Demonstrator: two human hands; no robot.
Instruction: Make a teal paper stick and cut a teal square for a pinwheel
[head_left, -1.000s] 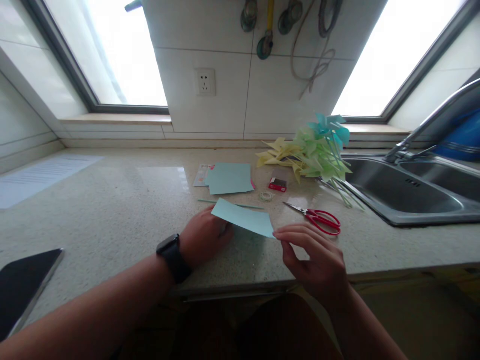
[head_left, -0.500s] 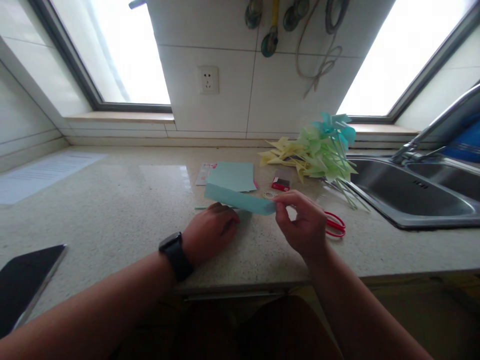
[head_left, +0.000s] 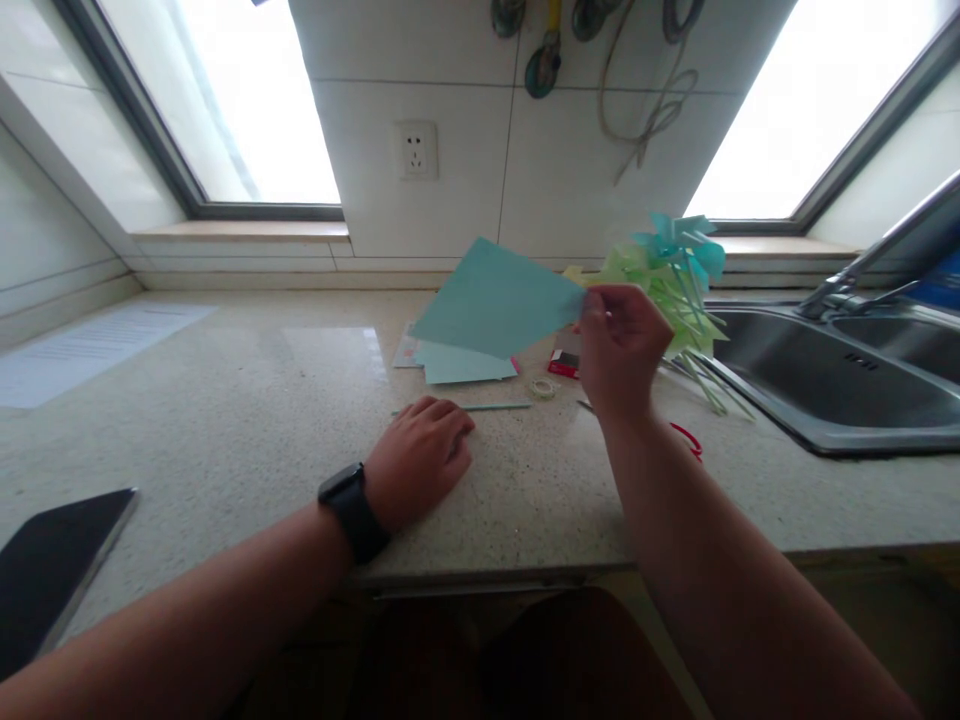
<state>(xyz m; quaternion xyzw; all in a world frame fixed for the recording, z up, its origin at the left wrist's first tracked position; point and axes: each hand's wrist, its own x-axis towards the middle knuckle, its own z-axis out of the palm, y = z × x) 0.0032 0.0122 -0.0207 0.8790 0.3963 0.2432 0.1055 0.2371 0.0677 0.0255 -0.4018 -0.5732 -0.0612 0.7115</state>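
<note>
My right hand (head_left: 626,345) pinches one corner of a teal sheet of paper (head_left: 499,298), raised above the counter and held out flat towards the wall. My left hand (head_left: 427,455) lies palm down on the counter, fingers loosely bent, with no object visible in it. Just beyond its fingers is a thin pale green stick (head_left: 499,407), partly hidden by the hand. Under the raised sheet lie more light green paper sheets (head_left: 461,368). A small roll of tape (head_left: 543,388) sits to their right. Red-handled scissors (head_left: 686,440) are partly covered by my right forearm.
Yellow, green and blue paper pinwheels (head_left: 679,260) lie at the back right beside the steel sink (head_left: 810,380). A small red box (head_left: 564,362) is near them. At left are a printed sheet (head_left: 97,345) and a dark tablet-like device (head_left: 60,560).
My right hand has lifted the teal sheet up and away from me, turning its broad face into view. The stick shows more now. My left hand has barely moved.
</note>
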